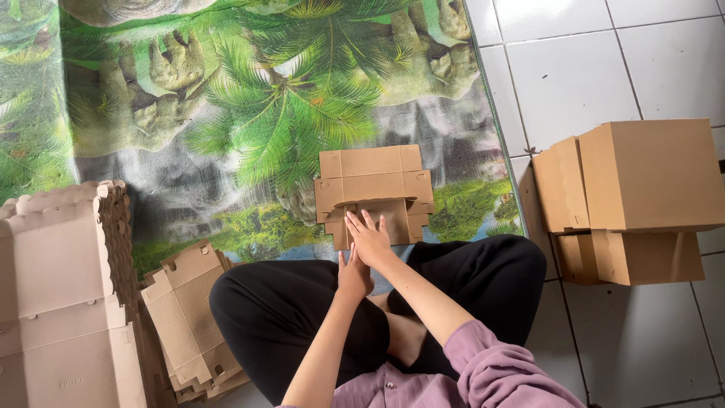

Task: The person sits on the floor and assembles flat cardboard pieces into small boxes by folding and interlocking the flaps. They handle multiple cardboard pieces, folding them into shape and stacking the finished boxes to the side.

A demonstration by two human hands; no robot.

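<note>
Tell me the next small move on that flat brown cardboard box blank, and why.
Probably fold up a side flap. The flat brown cardboard box blank still lies unfolded on the palm-printed mat, with the right hand pressing its near panel and the left hand just behind.

A white tiled floor [596,68] carries a printed jungle mat [249,113] with a flat cardboard blank [374,185] at its centre, flat blank stacks [68,302] at 8 o'clock, and folded boxes [642,196] at 3 o'clock.
</note>
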